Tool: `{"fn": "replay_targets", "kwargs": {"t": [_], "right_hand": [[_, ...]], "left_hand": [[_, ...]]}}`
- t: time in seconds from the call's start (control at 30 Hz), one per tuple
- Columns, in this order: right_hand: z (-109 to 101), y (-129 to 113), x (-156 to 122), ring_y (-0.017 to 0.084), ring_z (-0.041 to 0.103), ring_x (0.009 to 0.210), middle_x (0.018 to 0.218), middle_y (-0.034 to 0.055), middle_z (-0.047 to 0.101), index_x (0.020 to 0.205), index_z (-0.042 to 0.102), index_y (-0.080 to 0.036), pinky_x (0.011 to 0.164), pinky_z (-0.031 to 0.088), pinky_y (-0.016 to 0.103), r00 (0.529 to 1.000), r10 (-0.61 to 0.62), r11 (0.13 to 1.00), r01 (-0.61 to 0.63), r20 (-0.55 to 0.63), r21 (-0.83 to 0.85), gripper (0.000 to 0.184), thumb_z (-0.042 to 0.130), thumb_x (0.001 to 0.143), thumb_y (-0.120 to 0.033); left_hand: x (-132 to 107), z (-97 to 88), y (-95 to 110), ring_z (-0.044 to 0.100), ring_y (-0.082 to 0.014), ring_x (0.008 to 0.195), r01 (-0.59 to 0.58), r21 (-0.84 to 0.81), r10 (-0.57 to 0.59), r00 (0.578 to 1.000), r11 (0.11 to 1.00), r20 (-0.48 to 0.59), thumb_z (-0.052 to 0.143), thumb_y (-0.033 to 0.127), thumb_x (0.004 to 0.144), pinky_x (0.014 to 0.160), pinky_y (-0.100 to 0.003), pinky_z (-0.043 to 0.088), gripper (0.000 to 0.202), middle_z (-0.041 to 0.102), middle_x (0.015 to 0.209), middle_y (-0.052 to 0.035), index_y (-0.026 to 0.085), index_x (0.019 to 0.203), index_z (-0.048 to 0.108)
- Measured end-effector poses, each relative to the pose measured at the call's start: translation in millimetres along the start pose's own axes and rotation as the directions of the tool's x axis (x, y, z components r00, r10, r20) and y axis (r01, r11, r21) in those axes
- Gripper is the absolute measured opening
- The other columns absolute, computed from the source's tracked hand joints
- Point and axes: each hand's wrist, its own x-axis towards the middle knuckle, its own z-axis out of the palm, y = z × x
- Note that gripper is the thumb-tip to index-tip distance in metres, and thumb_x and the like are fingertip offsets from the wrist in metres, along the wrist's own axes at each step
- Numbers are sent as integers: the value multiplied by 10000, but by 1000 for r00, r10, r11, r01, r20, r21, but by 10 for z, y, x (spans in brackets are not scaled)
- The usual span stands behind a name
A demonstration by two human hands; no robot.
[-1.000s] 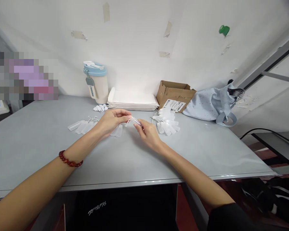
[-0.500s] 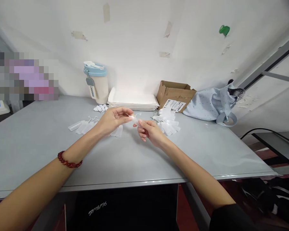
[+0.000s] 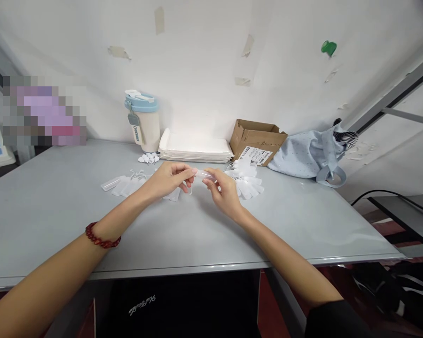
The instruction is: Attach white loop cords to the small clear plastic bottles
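The smooth grey tabletop (image 3: 185, 241) gave passage between the bare forearms (image 3: 285, 256). White oblong pieces (image 3: 248, 184), a brown cardboard box (image 3: 255, 137) and a cream, blue-lidded tumbler (image 3: 150, 126) obstructed the way farther back.

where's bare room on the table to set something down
Bare table lies between the forearms, on the right in front of the bag, and left of the bracelet. The back is crowded: cup, white stack, box, with white pieces in front.
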Motion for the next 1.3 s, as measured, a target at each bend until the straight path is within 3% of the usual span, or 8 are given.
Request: {"fn": "replay_targets", "kwargs": {"t": [0.2,0.4,0.53,0.67,0.83,0.93,1.1,1.3], "right_hand": [[-9,-37,0,163,547,711,853,74,637,1097,603,-183,650,453,280,998,-55,993,58,33,-100,287,440,947,-366],[-53,-87,21,115,473,588,699,-1,587,927,646,-179,581,391,252,975,217,964,-222,50,143,267,521,885,-411],[-80,-104,66,86,342,474,524,-64,367,773,592,-180,471,293,235,900,399,799,-436,177,413,293,571,822,-469],[-96,-106,97,68,282,433,508,-80,300,662,505,-187,437,274,233,844,461,625,-528,274,575,327,621,771,-473],[-90,-101,69,92,417,513,578,-44,481,905,626,-171,531,359,242,928,355,846,-370,111,384,259,553,847,-413],[-80,-108,51,101,473,588,705,-6,593,977,641,-173,573,388,240,966,255,935,-256,37,244,247,539,871,-372],[-67,-92,32,126,532,673,904,52,677,1018,646,-179,618,421,253,996,93,993,-92,-12,79,252,517,895,-357],[-79,-98,27,100,444,545,654,-11,575,931,665,-164,553,369,236,992,122,990,-120,-27,75,258,538,880,-383]], "left_hand": [[11,10,-53,523,-135,534,19,25,-19,1000,1000,18,607,532,793,507,-264,454,438,533,592,-21,167,552,573],[-4,42,-66,533,-137,524,-67,140,66,998,988,6,583,516,813,572,-268,442,430,549,538,-11,173,553,574],[-27,91,-59,558,-148,569,-119,200,126,992,973,-24,585,487,813,584,-265,447,373,598,602,-20,173,613,609],[-38,147,-52,579,-153,595,-115,195,131,989,974,-69,603,482,809,615,-275,463,340,634,658,-28,171,678,647],[2,158,-89,639,-200,673,104,-101,-102,994,989,30,601,559,796,637,-313,501,444,646,709,-77,146,644,660],[21,148,-100,596,-170,594,149,-182,-144,989,972,41,576,581,809,588,-304,478,493,613,652,-72,136,611,649],[12,131,-73,538,-142,547,145,-216,-144,989,966,21,626,536,795,553,-288,428,452,551,578,-35,138,581,609],[9,126,-131,546,-141,571,124,-227,-111,991,966,71,648,495,796,591,-300,434,423,574,616,-47,122,596,639]]}}
